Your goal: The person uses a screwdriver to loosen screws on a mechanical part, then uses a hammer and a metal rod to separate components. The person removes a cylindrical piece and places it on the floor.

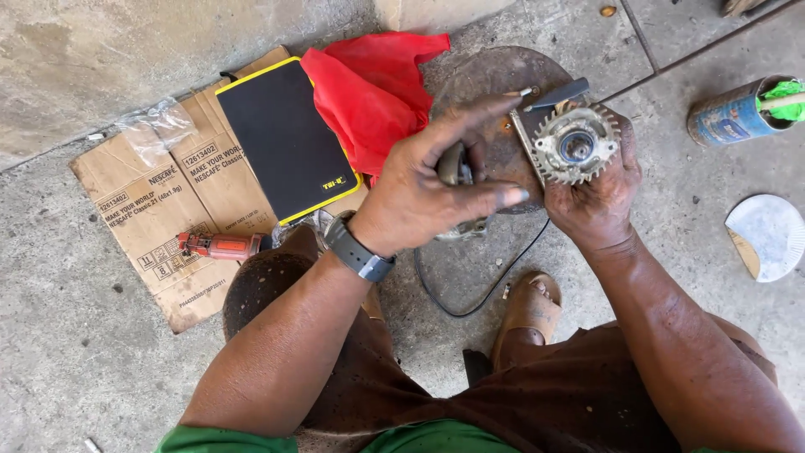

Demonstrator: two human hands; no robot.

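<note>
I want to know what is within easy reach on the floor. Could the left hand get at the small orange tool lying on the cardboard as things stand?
Probably yes. The orange tool lies in the open on the cardboard, beside the left forearm, with nothing over it. But the left hand is now spread over a grey metal part, so it would have to leave that first.

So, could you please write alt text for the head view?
Seen from above, the right hand holds a toothed metal gear part while the left hand reaches across a power tool body. A black case and red cloth lie on the concrete floor.
</note>
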